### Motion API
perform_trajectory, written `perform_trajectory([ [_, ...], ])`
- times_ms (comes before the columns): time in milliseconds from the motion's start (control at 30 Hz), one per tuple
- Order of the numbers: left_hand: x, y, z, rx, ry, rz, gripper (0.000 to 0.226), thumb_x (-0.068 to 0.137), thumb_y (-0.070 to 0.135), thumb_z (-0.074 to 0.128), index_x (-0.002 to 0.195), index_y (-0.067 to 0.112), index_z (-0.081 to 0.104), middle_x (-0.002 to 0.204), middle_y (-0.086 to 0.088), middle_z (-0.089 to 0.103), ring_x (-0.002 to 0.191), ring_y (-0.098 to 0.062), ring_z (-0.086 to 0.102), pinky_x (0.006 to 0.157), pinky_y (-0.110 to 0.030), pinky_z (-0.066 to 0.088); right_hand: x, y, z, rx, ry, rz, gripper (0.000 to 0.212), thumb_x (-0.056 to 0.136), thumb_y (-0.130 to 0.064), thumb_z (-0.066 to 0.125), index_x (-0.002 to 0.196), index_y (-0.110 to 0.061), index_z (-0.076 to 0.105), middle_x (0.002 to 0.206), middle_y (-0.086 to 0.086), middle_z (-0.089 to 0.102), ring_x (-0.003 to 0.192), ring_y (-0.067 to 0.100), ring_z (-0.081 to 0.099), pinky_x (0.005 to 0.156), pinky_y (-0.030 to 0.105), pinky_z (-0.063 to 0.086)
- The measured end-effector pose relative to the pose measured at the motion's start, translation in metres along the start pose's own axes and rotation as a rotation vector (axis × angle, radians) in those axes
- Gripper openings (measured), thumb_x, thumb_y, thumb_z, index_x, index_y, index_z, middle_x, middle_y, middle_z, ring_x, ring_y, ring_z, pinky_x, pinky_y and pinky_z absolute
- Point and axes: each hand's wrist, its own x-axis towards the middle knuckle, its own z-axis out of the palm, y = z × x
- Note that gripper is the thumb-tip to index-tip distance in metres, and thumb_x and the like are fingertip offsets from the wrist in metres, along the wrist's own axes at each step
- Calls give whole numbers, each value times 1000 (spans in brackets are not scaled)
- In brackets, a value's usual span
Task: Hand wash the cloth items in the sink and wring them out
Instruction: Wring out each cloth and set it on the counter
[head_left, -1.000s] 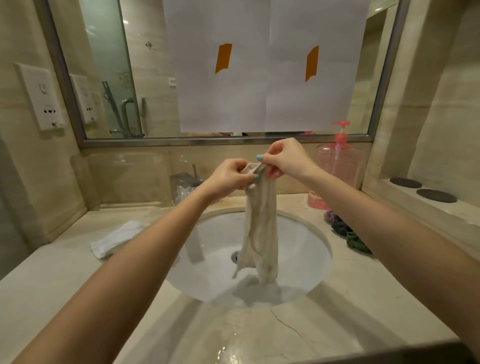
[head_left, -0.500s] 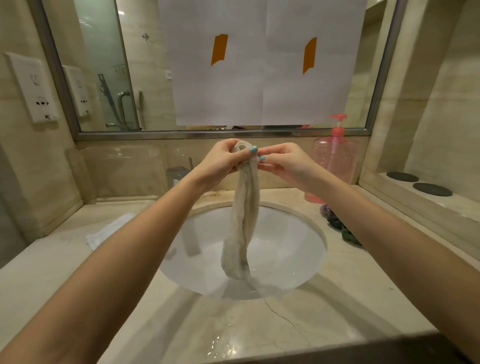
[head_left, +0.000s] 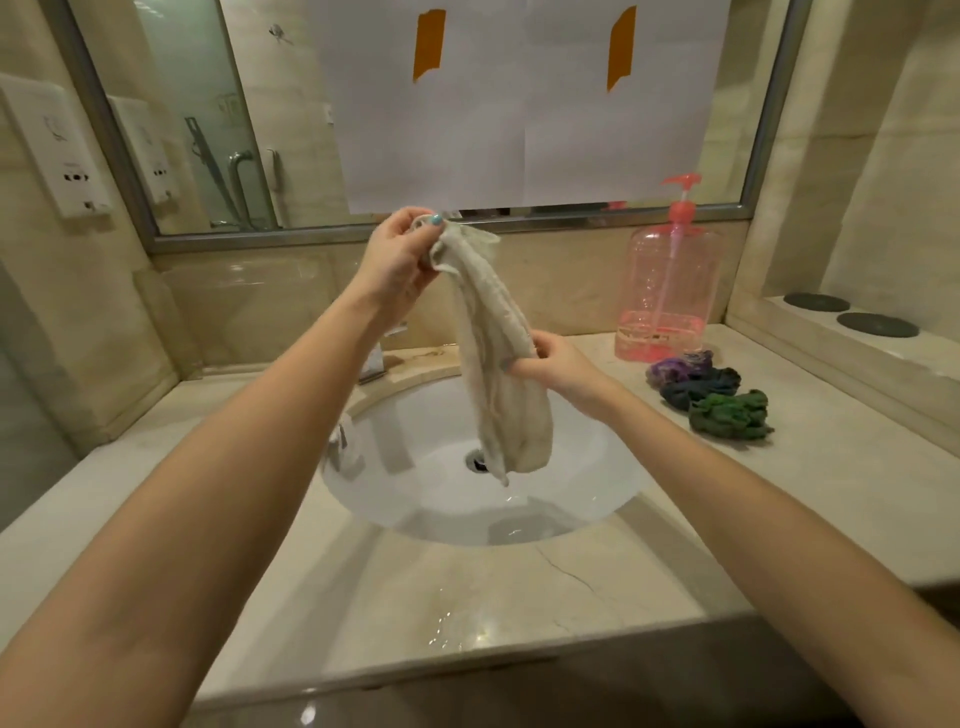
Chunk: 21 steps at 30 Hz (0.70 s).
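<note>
The beige cloth (head_left: 488, 364) hangs lengthwise over the sink (head_left: 415, 514), its lower end just above the drain. The left hand (head_left: 400, 254) pinches its top edge with curled fingers; the right hand (head_left: 558, 364) grips it halfway down, fingers closed round the fabric. It hangs loose and untwisted, so wringing looks not yet done. Three twisted bundles (head_left: 709, 392), purple, dark blue and green, lie on the counter (head_left: 519, 597) to the right near the soap bottle (head_left: 670, 291); they seem finished, leaving this piece as probably the last.
</note>
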Motion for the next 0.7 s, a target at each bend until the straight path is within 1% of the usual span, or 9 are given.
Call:
perform_trajectory([
  [100, -5, -14, -35, 114, 45, -33, 15, 98, 3, 51, 88, 11, 57, 81, -5, 56, 69, -13, 55, 65, -24, 52, 1, -4, -8, 56, 3, 22, 44, 68, -12, 61, 112, -6, 58, 91, 5, 62, 78, 14, 62, 65, 25, 50],
  [233, -20, -38, -63, 311, 80, -111, 16, 99, 3, 51, 88, 13, 58, 80, -3, 55, 65, -10, 51, 63, -21, 49, 2, -17, -16, 42, -79, 87, 31, 72, -11, 69, 99, -8, 54, 83, 4, 60, 69, 15, 61, 62, 28, 49],
  [333, -25, -52, -77, 502, 39, -157, 17, 97, -1, 50, 88, 11, 59, 77, -5, 55, 56, -5, 53, 55, -16, 48, 4, -31, -25, 70, -137, 92, 22, 94, -16, 59, 105, 3, 60, 88, 14, 60, 75, 17, 60, 67, 29, 48],
  [400, -25, -59, -83, 559, -3, -187, 12, 97, 3, 53, 91, 10, 60, 79, -7, 57, 58, -5, 57, 64, -22, 48, 2, -42, -31, 18, -184, 95, 26, 99, -9, 49, 118, 5, 61, 103, 21, 65, 86, 24, 64, 77, 34, 53],
  [433, -26, -61, -83, 559, -46, -202, 6, 98, 9, 55, 96, 9, 61, 84, -6, 60, 68, -7, 60, 73, -27, 48, 1, -48, -32, -35, -204, 85, 28, 98, -5, 49, 121, 2, 62, 111, 21, 67, 94, 27, 66, 84, 37, 54],
  [467, -28, -60, -79, 573, -107, -207, 11, 98, 18, 57, 105, 10, 61, 94, -4, 63, 83, -10, 62, 82, -30, 48, 1, -55, -32, -101, -214, 62, 28, 96, -3, 52, 122, -1, 63, 114, 20, 67, 97, 28, 66, 88, 38, 54],
  [533, -33, -59, -60, 633, -280, -180, 42, 94, 33, 63, 130, 16, 51, 117, 5, 61, 106, -6, 60, 94, -23, 46, 2, -66, -23, -272, -182, 2, 28, 91, -3, 61, 118, -7, 65, 107, 17, 69, 92, 25, 67, 85, 36, 55],
  [600, -40, -60, -29, 602, -446, -158, 71, 86, 32, 73, 144, 21, 34, 129, 11, 54, 114, 0, 57, 90, -15, 47, 7, -74, -9, -451, -124, -50, 28, 85, -7, 69, 112, -13, 65, 93, 8, 67, 79, 19, 64, 73, 32, 55],
  [700, -44, -73, 4, 485, -560, -161, 99, 71, 28, 79, 151, 22, 19, 135, 10, 47, 123, -8, 52, 96, -20, 47, 10, -81, -1, -566, -63, -47, 29, 82, -12, 73, 107, -11, 59, 91, 5, 63, 77, 18, 63, 66, 27, 55],
])
